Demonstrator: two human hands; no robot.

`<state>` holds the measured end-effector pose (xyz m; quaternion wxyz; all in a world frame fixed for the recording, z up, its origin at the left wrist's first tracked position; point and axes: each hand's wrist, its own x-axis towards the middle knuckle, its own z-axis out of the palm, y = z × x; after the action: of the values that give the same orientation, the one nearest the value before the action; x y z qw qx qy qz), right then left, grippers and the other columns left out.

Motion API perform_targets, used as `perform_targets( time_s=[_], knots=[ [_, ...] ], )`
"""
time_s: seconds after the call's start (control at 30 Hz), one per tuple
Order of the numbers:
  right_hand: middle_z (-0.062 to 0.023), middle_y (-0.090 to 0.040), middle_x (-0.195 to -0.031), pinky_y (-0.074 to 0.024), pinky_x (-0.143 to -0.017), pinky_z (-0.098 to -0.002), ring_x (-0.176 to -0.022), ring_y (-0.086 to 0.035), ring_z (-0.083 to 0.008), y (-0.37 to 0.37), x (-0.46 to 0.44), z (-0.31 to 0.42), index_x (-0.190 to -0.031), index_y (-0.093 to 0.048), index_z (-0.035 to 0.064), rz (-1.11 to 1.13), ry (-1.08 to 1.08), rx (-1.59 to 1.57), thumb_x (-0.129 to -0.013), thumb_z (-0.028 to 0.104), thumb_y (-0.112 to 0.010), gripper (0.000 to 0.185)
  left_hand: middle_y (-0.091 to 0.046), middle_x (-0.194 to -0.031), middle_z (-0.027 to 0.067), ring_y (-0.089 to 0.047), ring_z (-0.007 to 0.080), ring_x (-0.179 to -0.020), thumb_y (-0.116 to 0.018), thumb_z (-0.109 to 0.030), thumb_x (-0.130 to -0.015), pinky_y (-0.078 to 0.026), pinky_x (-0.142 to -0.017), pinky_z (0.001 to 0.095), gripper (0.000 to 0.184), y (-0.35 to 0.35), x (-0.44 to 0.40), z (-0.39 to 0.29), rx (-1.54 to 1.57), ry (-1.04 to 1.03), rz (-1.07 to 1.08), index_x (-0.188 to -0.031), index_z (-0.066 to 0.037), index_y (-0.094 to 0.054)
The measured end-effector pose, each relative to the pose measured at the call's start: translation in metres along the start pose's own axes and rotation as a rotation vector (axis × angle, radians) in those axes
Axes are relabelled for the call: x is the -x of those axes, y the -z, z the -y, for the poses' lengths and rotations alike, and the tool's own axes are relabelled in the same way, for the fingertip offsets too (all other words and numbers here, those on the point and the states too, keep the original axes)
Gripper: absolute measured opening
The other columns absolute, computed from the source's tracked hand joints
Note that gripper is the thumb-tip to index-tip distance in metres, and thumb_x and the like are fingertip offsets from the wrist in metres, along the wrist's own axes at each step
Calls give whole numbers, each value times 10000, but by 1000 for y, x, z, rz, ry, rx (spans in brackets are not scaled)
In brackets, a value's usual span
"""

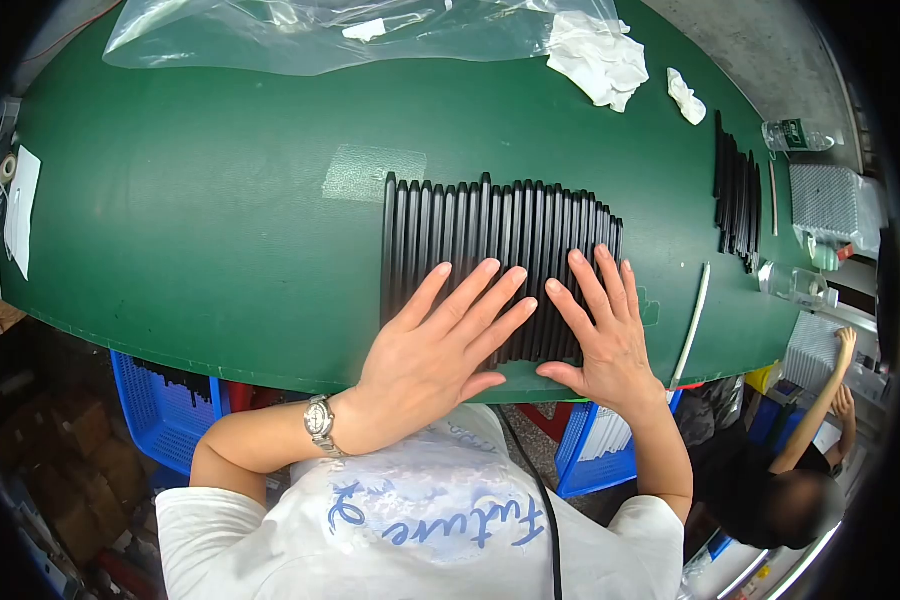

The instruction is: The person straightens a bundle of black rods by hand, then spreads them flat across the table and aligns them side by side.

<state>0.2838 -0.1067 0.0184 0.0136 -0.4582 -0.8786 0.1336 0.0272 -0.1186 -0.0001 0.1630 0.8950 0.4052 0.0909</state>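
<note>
Side by side on the green table [220, 230] lies a row of several slim black rods [470, 215], their tapered ends pointing away from me and a few standing out farther than the rest. My left hand [435, 350] rests spread on the left and middle of the row, its fingertips on the rods. Over the right part of the row, my right hand [610, 335] lies with fingers apart. Neither hand grips anything. The palms and fingers hide parts of the rods' near ends.
Clear plastic film [320, 40] and crumpled white paper [600, 60] lie at the back. More black rods [738, 195] and a pale strip [692, 325] are at the right. Blue baskets [155, 425] stand below the near edge. Another person [770, 495] is at the lower right.
</note>
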Motion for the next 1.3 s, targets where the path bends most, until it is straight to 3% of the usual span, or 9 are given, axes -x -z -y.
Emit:
perform_targets(
  time_s=[0.5, 0.67, 0.77, 0.9, 0.93, 1.03, 1.17, 1.2, 1.3],
  knots=[
    [-190, -286, -1596, -148, -1173, -641, -1481, -224, -432, 8, -21, 7, -1480, -482, 201, -60, 58, 13, -796, 731, -594, 872, -323, -1612, 53, -286, 241, -1491, -740, -494, -762, -183, -1216, 510, 884, 3, 5, 5, 6, 5, -15, -1530, -215, -404],
    [-183, -311, -1578, -157, -1175, -637, -1475, -229, -422, 21, -65, 7, -1459, -493, 177, -41, 114, 47, -796, 559, -694, 791, -341, -1599, 65, -315, 250, -1476, -766, -467, -760, -259, -1187, 518, 867, 0, 3, 4, 20, -15, -56, -1513, -199, -430],
    [-144, -331, -1578, -149, -1197, -596, -1488, -223, -386, 23, -90, -4, -1451, -490, 142, -58, 107, 87, -873, 487, -657, 694, -349, -1593, 64, -321, 248, -1471, -767, -466, -758, -264, -1186, 519, 862, -1, 3, 4, 37, -15, -87, -1507, -198, -438],
    [-145, -419, -1520, -164, -1213, -552, -1470, -283, -356, 25, -112, -14, -1277, -591, 40, -86, 130, -74, -943, 246, -609, 393, -366, -1581, 59, -331, 242, -1464, -762, -462, -766, -250, -1191, 519, 840, -3, 3, 5, 26, -25, -112, -1499, -196, -448],
    [-154, -470, -1475, -178, -1215, -539, -1446, -330, -359, 26, -115, -10, -1124, -618, 9, -137, 141, -125, -923, 118, -589, 231, -367, -1580, 58, -333, 241, -1462, -759, -456, -771, -240, -1195, 520, 827, -5, 3, 5, 42, -25, -113, -1493, -193, -453],
    [-153, -480, -1468, -180, -1216, -538, -1434, -348, -371, 24, -121, -11, -1043, -605, 11, -146, 145, -233, -896, 61, -582, 157, -367, -1580, 58, -335, 245, -1461, -758, -454, -771, -237, -1196, 522, 822, -6, 4, 6, 51, -37, -148, -1488, -190, -456],
    [-152, -512, -1449, -302, -1161, -510, -1400, -398, -374, 30, -118, -2, -995, -584, 11, -223, 98, -480, -837, 38, -638, 169, -356, -1590, 52, -330, 248, -1463, -761, -468, -756, -239, -1191, 531, 834, -8, 6, 5, -29, -107, -208, -1484, -192, -460],
    [-168, -628, -1287, -440, -1048, -451, -1246, -569, -308, 31, -114, 1, -1019, -568, 17, -307, 114, -452, -858, 23, -658, 184, -367, -1588, 52, -352, 248, -1452, -767, -437, -744, -259, -1189, 511, 829, -8, 6, 6, -29, -132, -237, -1474, -177, -473],
    [-146, -700, -1063, -539, -857, -335, -959, -675, -187, 30, -91, 6, -1063, -547, 19, -213, -122, -1146, -906, 13, -646, 186, -381, -1583, 54, -385, 244, -1434, -770, -390, -730, -283, -1186, 471, 817, -10, 9, 7, -85, -232, -300, -1460, -150, -490]
  ],
)
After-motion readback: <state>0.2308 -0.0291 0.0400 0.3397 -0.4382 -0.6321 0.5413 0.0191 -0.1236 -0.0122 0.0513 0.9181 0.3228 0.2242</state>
